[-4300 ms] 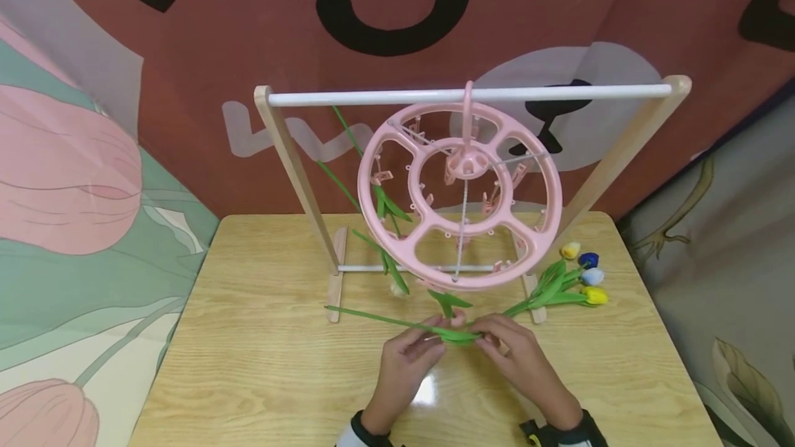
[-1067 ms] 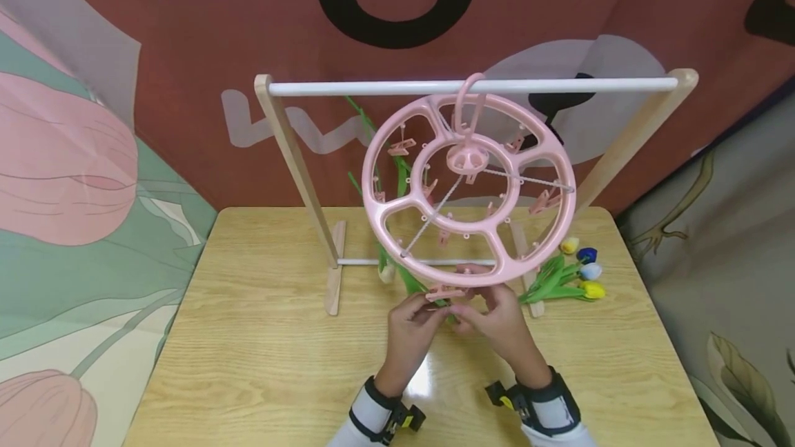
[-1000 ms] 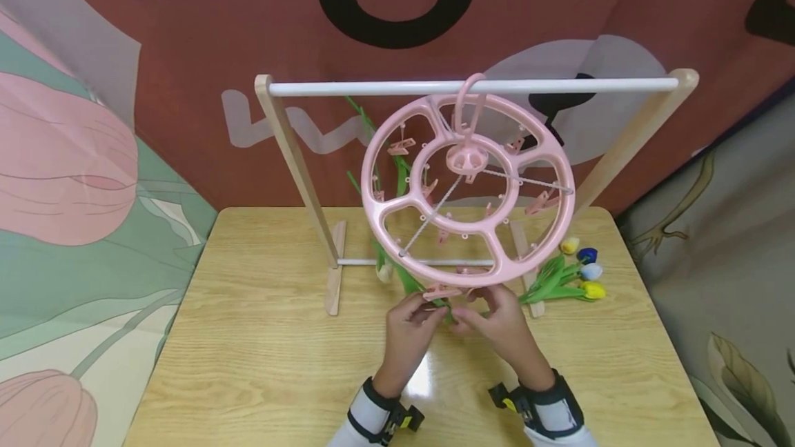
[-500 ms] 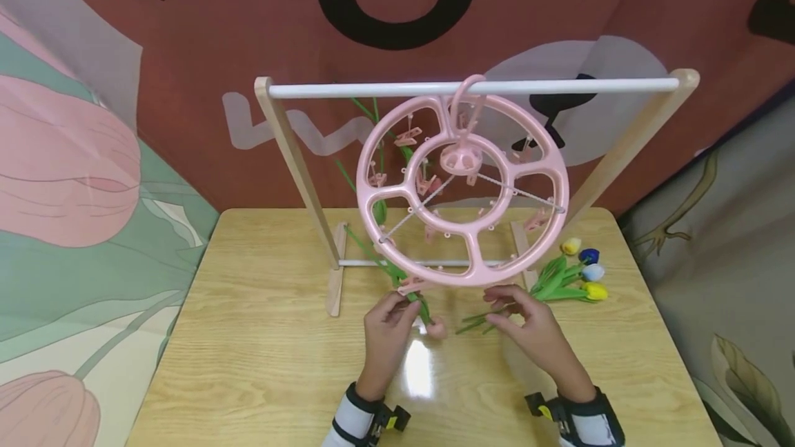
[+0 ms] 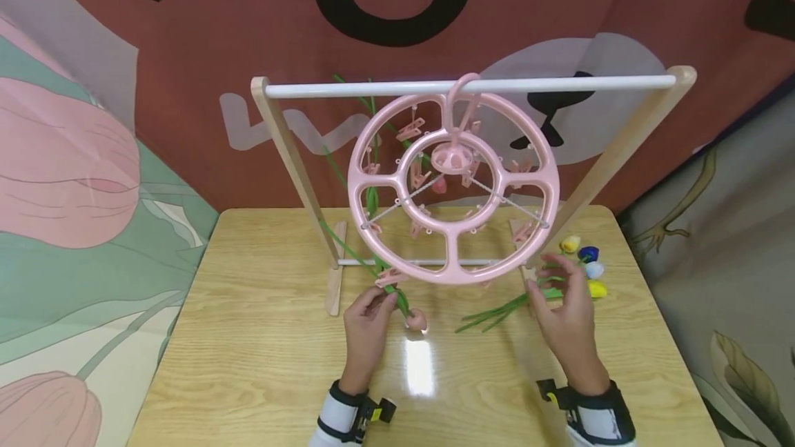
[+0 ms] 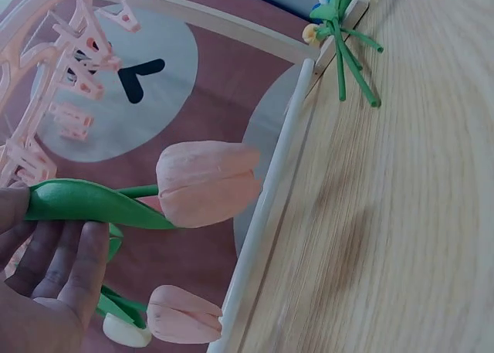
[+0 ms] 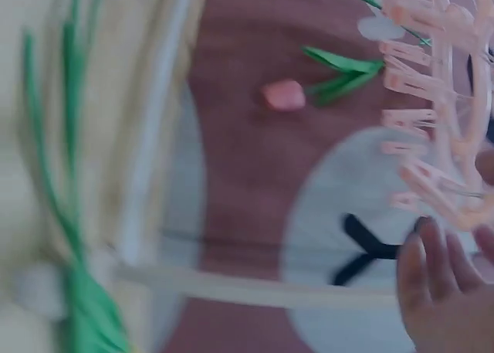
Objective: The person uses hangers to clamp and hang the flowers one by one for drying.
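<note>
At the front left of the round pink clip hanger (image 5: pixel 452 276), my left hand (image 5: pixel 366 326) pinches a pink artificial tulip (image 5: pixel 416 320) by its leaf and stem, just under a pink clip (image 5: pixel 390 277). The bloom (image 6: pixel 204 184) points down and away from the fingers in the left wrist view; whether the clip bites the stem cannot be told. My right hand (image 5: pixel 568 316), fingers bent loosely and holding nothing visible, hovers over a bunch of tulips (image 5: pixel 509 307) on the right, partly covering it. Those blooms are yellow, dark blue and pale blue.
The hanger hooks over the white rod (image 5: pixel 373 90) of a wooden-legged rack (image 5: pixel 292 157). Other tulips hang from its clips, including pink (image 6: pixel 181 314) and white (image 6: pixel 126 331) ones. A printed cloth (image 5: pixel 397 61) stands behind the wooden table (image 5: pixel 261 357).
The pink tulip has gone from both hands to the left alone, at a hanger clip. The hanger has turned, carrying clip and left hand leftward. My right hand has moved right to the bunch.
</note>
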The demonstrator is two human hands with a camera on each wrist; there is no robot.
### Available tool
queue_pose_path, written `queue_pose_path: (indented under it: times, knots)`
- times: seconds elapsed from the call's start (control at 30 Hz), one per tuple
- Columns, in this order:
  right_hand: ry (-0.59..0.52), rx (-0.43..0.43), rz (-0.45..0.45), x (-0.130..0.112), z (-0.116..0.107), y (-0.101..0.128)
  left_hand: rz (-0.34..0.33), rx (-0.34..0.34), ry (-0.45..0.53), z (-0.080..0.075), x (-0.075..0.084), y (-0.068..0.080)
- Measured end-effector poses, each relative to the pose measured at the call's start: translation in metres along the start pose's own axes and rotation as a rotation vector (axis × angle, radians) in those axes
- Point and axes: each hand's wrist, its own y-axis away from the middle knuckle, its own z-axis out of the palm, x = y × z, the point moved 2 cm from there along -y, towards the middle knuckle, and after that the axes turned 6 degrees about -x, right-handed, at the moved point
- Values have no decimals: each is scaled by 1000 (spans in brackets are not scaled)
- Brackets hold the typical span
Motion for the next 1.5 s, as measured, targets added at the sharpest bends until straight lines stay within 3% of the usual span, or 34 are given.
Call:
queue_pose_path:
  times: [0.17, 0.23, 0.33, 0.53, 0.8, 1.2, 1.5]
  knots:
    - [304, 174, -345, -22, -14, -22, 14, 10, 11, -5, 1, -3]
    - [392, 178, -442, -29, -14, -29, 24, 10, -1, -7, 2, -5]
    - [477, 115, -522, -38, -14, -36, 33, 12, -6, -9, 4, -8]
    - [521, 50, -567, -49, -12, -33, 15, 50, -2, -12, 5, -13]
    - [440, 184, -704, -63, 3, -23, 11, 69, 1, -18, 4, -19]
    - [406, 306, -804, -82, 25, -8, 5, 78, -5, -27, 2, -25]
    - [410, 285, -798, -83, 24, -8, -16, 79, -19, -30, 2, -31]
